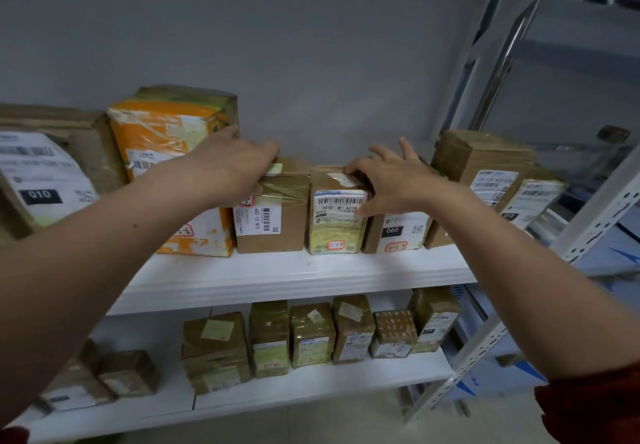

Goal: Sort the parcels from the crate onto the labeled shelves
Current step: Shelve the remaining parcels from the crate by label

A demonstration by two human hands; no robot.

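A row of taped cardboard parcels stands on the upper white shelf point(294, 277). My left hand point(235, 163) grips the top left corner of a brown parcel point(277, 215) with a vertical barcode label. My right hand point(388, 180) holds the top right edge of a yellowish-fronted parcel point(336, 215), thumb on its front label and the outer fingers spread. The two parcels stand side by side with a narrow gap. Left of them is a tall orange and white parcel point(166, 139). A parcel marked 060 point(398, 232) stands behind my right hand.
A big box marked 010 point(41, 180) fills the shelf's far left; two more parcels point(485, 166) stand at its right end. The lower shelf point(311, 391) carries several small parcels. A perforated white upright point(519, 319) slants down the right side. Grey wall behind.
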